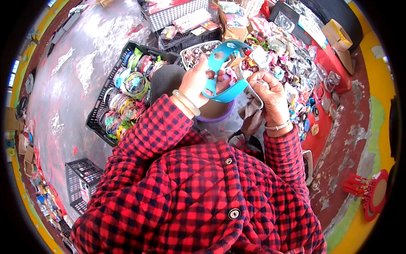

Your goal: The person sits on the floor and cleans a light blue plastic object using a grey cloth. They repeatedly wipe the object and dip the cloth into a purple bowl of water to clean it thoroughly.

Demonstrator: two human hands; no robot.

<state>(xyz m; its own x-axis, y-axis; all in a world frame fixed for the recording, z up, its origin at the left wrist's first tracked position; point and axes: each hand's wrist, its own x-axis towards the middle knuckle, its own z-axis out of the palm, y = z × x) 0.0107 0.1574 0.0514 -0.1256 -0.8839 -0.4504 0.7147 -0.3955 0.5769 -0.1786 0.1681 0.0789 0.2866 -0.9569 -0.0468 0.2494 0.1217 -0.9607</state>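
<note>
A wide, curved turquoise-blue headband (231, 92) is held up in front of me. My left hand (200, 82) is closed around one side of it, with the thumb up and the fingers curled behind. In my right hand (270, 96) a greyish-brown cloth (253, 113) is pinched, its loose part hanging below the fingers. The cloth meets the headband's right end. Under the headband stands a purple basin (216, 120) with murky liquid in it, partly covered by my left hand and the band.
To the left, a black crate (98, 121) holds many coloured hair bands. Heaped hair accessories and plastic packets (292, 63) cover red sheeting at the right. Stacked crates (173, 16) stand at the far side. A smaller black crate (77, 182) is near my left elbow.
</note>
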